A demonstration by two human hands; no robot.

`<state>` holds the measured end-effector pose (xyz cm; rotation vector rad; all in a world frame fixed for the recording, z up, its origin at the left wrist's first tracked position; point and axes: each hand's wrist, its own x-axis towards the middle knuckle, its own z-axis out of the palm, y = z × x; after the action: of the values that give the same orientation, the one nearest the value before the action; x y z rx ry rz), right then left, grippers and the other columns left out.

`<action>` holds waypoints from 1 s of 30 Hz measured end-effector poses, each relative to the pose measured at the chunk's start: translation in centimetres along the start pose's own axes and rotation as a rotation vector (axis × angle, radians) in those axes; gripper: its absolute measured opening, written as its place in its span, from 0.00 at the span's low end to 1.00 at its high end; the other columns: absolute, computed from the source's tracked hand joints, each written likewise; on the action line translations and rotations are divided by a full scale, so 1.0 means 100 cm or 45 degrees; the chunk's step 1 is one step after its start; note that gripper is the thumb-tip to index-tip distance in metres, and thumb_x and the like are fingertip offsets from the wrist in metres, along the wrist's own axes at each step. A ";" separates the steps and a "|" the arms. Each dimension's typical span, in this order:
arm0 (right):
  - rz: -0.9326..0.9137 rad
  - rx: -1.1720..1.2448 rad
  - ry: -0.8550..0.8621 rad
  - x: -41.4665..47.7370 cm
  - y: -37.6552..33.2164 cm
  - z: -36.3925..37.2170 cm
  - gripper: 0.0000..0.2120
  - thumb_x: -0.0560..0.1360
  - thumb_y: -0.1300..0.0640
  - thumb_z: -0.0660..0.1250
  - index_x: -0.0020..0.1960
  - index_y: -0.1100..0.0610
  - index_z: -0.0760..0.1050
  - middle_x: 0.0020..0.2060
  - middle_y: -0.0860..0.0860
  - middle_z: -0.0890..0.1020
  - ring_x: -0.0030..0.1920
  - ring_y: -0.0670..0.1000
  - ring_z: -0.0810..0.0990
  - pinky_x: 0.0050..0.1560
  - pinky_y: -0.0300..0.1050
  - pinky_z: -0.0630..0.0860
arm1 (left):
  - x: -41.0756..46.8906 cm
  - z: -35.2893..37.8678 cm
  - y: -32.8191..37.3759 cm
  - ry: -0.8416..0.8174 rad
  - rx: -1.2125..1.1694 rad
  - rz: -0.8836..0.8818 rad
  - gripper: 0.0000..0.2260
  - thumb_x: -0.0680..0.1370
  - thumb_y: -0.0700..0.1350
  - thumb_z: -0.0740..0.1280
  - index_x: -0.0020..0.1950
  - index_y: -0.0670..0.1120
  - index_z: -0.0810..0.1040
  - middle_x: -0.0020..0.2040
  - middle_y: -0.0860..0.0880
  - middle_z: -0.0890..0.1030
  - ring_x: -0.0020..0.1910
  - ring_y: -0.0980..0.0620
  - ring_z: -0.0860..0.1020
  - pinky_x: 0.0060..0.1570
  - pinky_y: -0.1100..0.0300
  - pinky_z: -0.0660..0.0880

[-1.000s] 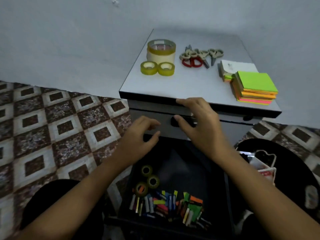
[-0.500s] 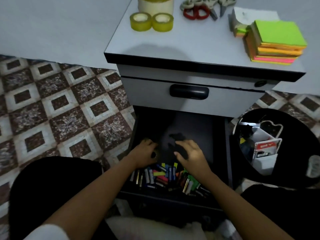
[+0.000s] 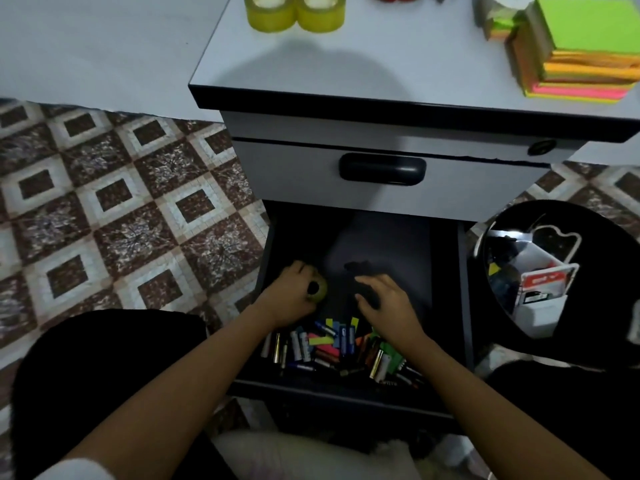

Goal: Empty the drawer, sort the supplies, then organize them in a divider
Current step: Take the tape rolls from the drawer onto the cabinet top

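Tiled floor was seen left of the fingers. A tape roll was gripped by the left hand; the right hand was held spread.

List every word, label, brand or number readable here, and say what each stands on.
No text here reads clearly.
Red-and-white pack, right of the drawer: white lettering, too blurred to read.
Batteries in the drawer: label print, too small to read.
Tape roll in the grip of the left hand: no print visible.
Sticky-note stack on the cabinet top: top sheet blank.
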<state>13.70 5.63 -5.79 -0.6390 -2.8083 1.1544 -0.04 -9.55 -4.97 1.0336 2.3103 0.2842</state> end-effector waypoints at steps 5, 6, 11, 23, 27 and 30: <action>-0.009 0.002 -0.099 0.016 -0.002 0.020 0.19 0.75 0.59 0.68 0.64 0.60 0.74 0.59 0.57 0.76 0.60 0.56 0.74 0.60 0.42 0.69 | -0.014 -0.055 0.004 0.224 -0.221 0.080 0.28 0.71 0.40 0.71 0.69 0.40 0.66 0.63 0.42 0.68 0.62 0.46 0.69 0.53 0.69 0.61; -0.015 -0.009 -0.143 0.020 -0.006 0.028 0.20 0.75 0.57 0.68 0.66 0.59 0.73 0.61 0.57 0.75 0.62 0.56 0.73 0.62 0.43 0.68 | -0.017 -0.063 0.000 0.243 -0.213 0.074 0.29 0.71 0.41 0.71 0.70 0.41 0.66 0.63 0.42 0.68 0.63 0.46 0.69 0.54 0.70 0.61; -0.023 -0.100 -0.326 0.042 -0.028 0.067 0.29 0.74 0.50 0.69 0.71 0.56 0.65 0.67 0.56 0.70 0.66 0.59 0.68 0.65 0.51 0.68 | -0.025 -0.083 -0.023 0.279 -0.225 -0.041 0.30 0.71 0.42 0.72 0.71 0.43 0.66 0.65 0.42 0.67 0.65 0.45 0.68 0.59 0.60 0.66; 0.091 -0.288 -0.403 0.070 -0.055 0.094 0.30 0.75 0.48 0.65 0.73 0.56 0.60 0.68 0.59 0.63 0.65 0.64 0.64 0.64 0.55 0.67 | -0.032 -0.083 -0.040 0.305 -0.262 -0.090 0.29 0.72 0.42 0.72 0.70 0.43 0.66 0.64 0.43 0.67 0.63 0.46 0.68 0.53 0.65 0.63; 0.109 -0.271 -0.427 0.071 -0.058 0.099 0.28 0.75 0.53 0.67 0.70 0.62 0.63 0.66 0.62 0.64 0.64 0.64 0.67 0.64 0.53 0.69 | -0.031 -0.083 -0.036 0.300 -0.264 -0.095 0.30 0.72 0.42 0.72 0.71 0.43 0.65 0.65 0.42 0.66 0.64 0.46 0.67 0.55 0.64 0.63; 0.128 -0.230 -0.408 0.067 -0.060 0.095 0.28 0.74 0.52 0.67 0.69 0.63 0.64 0.65 0.62 0.65 0.62 0.63 0.69 0.63 0.51 0.70 | -0.032 -0.082 -0.034 0.288 -0.256 -0.095 0.30 0.72 0.42 0.72 0.72 0.44 0.64 0.65 0.42 0.66 0.65 0.46 0.67 0.58 0.61 0.64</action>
<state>3.63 -1.96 -9.33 -0.6676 -3.2142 1.1165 -5.25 -13.84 1.56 0.8499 2.4525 0.6177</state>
